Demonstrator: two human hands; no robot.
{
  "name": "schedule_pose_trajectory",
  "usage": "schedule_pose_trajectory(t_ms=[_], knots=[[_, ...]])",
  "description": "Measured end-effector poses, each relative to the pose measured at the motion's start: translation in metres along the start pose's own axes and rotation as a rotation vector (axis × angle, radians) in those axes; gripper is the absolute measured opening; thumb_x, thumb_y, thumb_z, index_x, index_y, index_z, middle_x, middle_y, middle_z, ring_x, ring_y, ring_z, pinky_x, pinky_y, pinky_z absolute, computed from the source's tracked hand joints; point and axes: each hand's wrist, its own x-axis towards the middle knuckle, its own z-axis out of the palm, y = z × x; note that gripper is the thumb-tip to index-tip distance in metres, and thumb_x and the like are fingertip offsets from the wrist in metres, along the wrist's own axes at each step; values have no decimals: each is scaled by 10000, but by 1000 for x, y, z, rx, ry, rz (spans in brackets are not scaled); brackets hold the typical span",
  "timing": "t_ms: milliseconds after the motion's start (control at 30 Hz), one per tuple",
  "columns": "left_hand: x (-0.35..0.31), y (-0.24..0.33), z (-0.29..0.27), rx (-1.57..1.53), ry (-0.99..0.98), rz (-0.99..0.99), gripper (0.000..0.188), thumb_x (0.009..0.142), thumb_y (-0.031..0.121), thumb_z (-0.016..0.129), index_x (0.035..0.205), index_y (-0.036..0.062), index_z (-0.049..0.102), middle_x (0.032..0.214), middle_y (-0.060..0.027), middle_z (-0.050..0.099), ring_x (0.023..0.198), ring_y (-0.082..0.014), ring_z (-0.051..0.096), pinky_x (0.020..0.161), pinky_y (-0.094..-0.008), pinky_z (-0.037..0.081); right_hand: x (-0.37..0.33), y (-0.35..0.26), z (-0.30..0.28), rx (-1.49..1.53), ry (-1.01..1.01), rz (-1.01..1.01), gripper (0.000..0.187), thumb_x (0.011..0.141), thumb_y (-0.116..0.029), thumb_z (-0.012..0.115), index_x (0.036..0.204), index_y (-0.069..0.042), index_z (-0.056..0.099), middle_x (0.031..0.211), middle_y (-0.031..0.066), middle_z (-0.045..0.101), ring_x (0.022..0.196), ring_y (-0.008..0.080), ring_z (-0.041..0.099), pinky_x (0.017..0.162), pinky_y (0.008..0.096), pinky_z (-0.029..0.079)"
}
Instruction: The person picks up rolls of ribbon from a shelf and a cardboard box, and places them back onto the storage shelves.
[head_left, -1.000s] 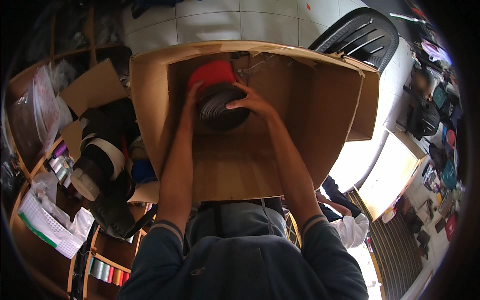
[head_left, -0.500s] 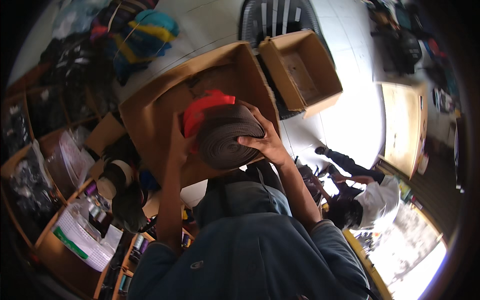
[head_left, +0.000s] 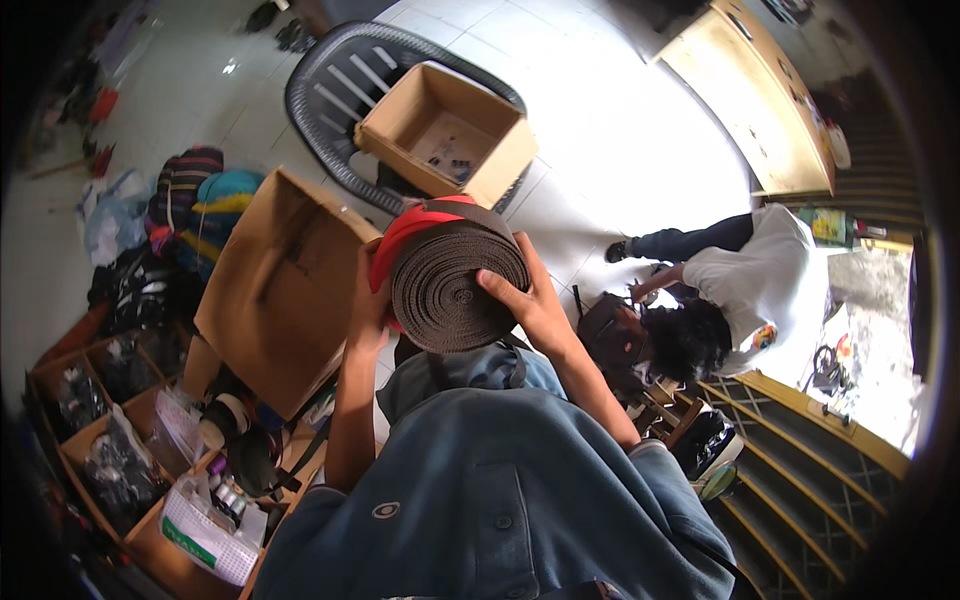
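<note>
Between my two hands is a large roll of dark brown webbing [head_left: 455, 290], its coiled flat side facing me. Bright red material [head_left: 400, 238] shows along the roll's far left side; I cannot tell whether it is webbing too. My right hand [head_left: 525, 295] grips the roll's right side, thumb lying on the coil face. On the opposite side my left hand [head_left: 370, 300] is closed round the edge, its fingers mostly hidden behind the red material. Just left of the roll stands a big open cardboard box [head_left: 285, 290].
A smaller cardboard box [head_left: 450, 130] rests on a black chair [head_left: 320, 95] ahead. A person in a white shirt [head_left: 765, 275] bends over a dark bag [head_left: 608, 330] at right. Wooden compartments [head_left: 75, 440] with bagged items and a white basket [head_left: 205, 535] lie at lower left.
My view has turned to the right. The webbing roll, earlier over the large box, is now to the right of it, still in both hands.
</note>
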Motion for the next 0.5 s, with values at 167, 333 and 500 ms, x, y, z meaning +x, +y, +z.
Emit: schedule_pose_trajectory(t_ms=[167, 333, 500], knots=[[20, -33, 96, 109, -264, 42, 428, 951, 292, 464, 1275, 23, 386, 1231, -120, 498, 1131, -183, 504, 981, -337, 402, -25, -5, -79, -70, 193, -39, 550, 849, -248, 670, 1256, 17, 411, 1141, 196, 566, 1094, 258, 544, 944, 353, 411], [48, -38, 172, -197, -421, -155, 585, 979, 496, 240, 1284, 37, 435, 1253, -119, 529, 1141, -215, 524, 998, -376, 416, -27, -26, -138, -65, 381, -41, 578, 833, -287, 679, 1246, 16, 410, 1178, 229, 542, 1110, 310, 532, 959, 397, 402], [89, -44, 243, 93, -466, 77, 542, 998, 419, 248, 1253, -3, 473, 1177, -128, 576, 1070, -190, 571, 915, -348, 492, 9, -48, -193, -358, 455, -33, 711, 817, -400, 660, 1351, -46, 353, 1311, 251, 411, 1266, 388, 351, 1029, 496, 309]])
